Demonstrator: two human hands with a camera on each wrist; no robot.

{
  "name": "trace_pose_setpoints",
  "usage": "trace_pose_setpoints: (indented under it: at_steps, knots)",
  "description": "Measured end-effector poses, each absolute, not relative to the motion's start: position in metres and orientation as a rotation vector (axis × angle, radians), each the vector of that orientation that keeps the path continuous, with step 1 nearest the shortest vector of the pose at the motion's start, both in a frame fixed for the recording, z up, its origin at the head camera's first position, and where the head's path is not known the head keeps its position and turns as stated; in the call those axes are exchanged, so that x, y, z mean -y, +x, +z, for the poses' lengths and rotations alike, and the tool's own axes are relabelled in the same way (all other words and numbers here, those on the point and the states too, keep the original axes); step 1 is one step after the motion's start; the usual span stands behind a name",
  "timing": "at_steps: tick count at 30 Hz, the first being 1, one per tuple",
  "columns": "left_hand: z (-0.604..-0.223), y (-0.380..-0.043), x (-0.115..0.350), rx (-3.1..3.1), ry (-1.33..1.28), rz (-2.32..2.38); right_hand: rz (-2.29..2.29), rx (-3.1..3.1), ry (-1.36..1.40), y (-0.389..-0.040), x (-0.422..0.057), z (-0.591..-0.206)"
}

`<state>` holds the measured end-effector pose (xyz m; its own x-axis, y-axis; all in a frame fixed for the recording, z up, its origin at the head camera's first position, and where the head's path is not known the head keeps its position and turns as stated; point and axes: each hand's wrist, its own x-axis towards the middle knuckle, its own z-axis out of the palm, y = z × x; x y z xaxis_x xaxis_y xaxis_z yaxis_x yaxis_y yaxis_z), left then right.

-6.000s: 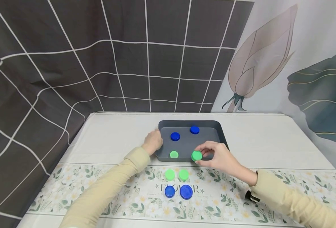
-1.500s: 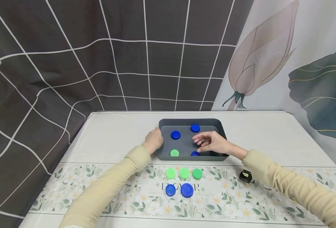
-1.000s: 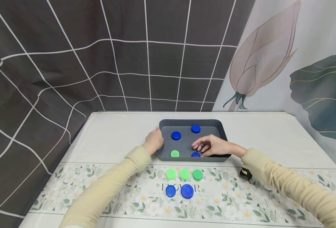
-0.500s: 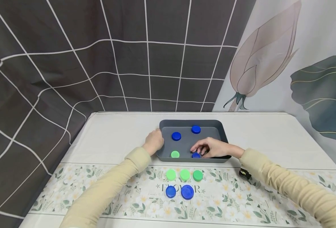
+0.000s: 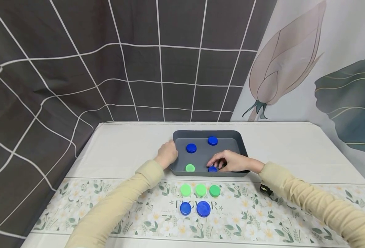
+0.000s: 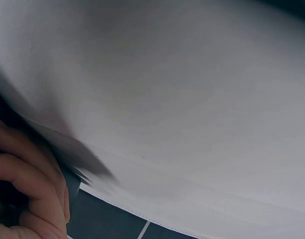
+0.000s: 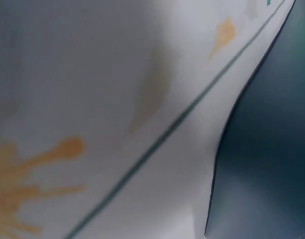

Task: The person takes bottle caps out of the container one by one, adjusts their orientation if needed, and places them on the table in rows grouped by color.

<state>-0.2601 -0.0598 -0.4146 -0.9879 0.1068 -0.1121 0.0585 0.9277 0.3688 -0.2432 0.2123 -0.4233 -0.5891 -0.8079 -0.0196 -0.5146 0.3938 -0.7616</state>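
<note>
A dark grey tray [image 5: 201,158] stands on the table, and my left hand [image 5: 167,153] grips its left rim. Curled fingers of that hand [image 6: 33,184] show at the lower left of the left wrist view. Inside the tray's front right part, my right hand [image 5: 232,161] pinches a blue bottle cap [image 5: 212,169] between thumb and fingers. A light green cap [image 5: 190,167] lies by the tray's front wall. Farther back in it are two blue caps, a left one [image 5: 191,148] and a right one [image 5: 212,140]. The right wrist view shows no hand.
Before the tray, a row holds two light green caps [image 5: 185,190] and a darker green cap [image 5: 214,190]. Nearer me lie a smaller blue cap [image 5: 185,208] and a larger one [image 5: 203,208]. The tablecloth [image 5: 132,144] has a floral band; a dark gridded curtain [image 5: 139,69] hangs behind.
The darker green cap has gone from my right hand to the right end of the green row. That hand then moved into the tray and closed its fingers on a blue cap.
</note>
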Motion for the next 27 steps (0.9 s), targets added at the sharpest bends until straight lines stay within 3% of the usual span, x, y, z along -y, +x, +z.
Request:
trace_pose_setpoints:
  at_steps: [27]
  knots:
    - [-0.412, -0.259, 0.0594, -2.955, 0.13, 0.553, -1.123, -2.421, -1.045, -0.2376, -0.2144, -0.421]
